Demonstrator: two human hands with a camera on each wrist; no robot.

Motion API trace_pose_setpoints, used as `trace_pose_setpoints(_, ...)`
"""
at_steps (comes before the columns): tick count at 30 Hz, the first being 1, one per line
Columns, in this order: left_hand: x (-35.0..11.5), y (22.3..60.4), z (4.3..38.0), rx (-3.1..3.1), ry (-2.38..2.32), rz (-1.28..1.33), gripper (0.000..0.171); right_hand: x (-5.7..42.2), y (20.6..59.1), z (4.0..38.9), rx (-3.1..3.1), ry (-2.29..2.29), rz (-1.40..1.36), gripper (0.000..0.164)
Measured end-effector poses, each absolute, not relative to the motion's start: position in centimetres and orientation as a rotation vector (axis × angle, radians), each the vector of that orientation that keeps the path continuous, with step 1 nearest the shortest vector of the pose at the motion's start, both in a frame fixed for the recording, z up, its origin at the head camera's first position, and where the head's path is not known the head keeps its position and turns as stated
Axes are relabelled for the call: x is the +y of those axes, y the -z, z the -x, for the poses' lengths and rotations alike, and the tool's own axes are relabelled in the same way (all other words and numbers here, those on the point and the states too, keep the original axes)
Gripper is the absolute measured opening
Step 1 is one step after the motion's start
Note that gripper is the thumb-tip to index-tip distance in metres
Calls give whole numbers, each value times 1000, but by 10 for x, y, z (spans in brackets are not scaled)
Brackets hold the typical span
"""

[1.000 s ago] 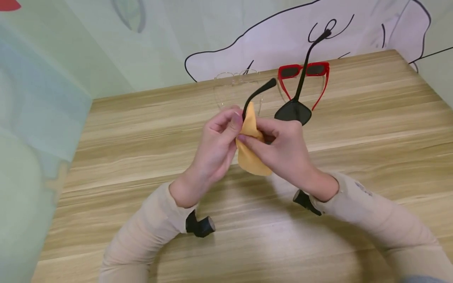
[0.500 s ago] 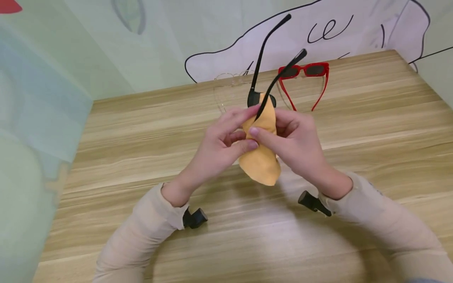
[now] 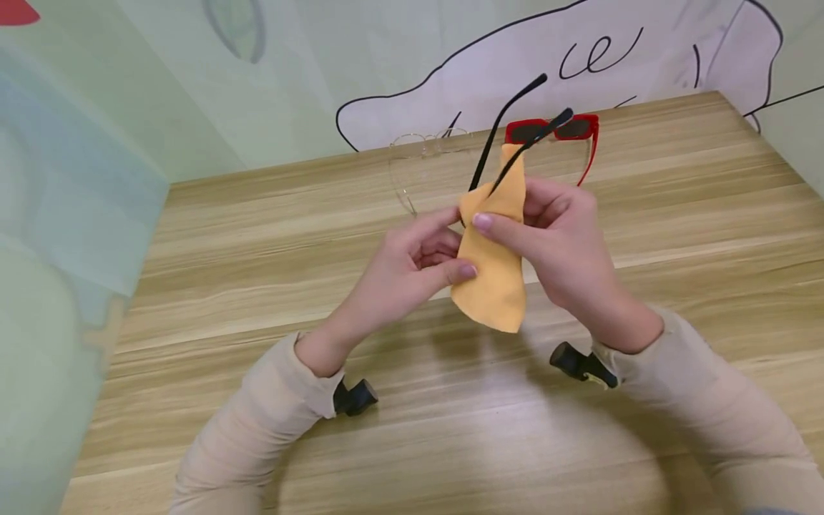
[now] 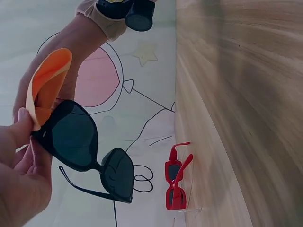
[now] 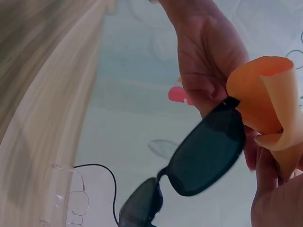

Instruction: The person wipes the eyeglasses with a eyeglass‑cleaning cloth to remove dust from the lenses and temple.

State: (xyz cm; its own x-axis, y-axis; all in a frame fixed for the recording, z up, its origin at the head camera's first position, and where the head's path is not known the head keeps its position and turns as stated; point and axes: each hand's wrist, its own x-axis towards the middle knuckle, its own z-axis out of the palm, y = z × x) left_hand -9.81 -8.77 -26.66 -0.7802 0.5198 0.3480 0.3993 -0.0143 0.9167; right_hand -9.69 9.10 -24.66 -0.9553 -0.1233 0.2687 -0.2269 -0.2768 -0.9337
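Left grip pinches black sunglasses at frame edge, likely steadying them; right grip pinches orange cloth folded at base of 1 temple, presumably for firm contact; sunglasses held above worktop

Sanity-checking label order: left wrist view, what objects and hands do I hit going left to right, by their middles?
Left hand → cloth → black sunglasses → red sunglasses → table.
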Motion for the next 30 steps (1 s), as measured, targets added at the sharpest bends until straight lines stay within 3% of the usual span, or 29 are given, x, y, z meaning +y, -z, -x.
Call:
trace_pose_setpoints(10,-90,273,94,2280,-1826,-1069,22,103,240,103,-1604,-2609,-380,9)
trace_pose_setpoints(22,-107,272,95,2543,-1618,-1141,19,116,235,106,-1438,-2699,-348,17)
trace_pose_setpoints(26,-119,278,102,2598,-1559,-1336,17,127,234,109,-1335,-2747,-375,14)
trace_pose_setpoints(30,-133,291,109,2664,-1353,-1716,18,141,231,113,-1310,-2699,-409,14)
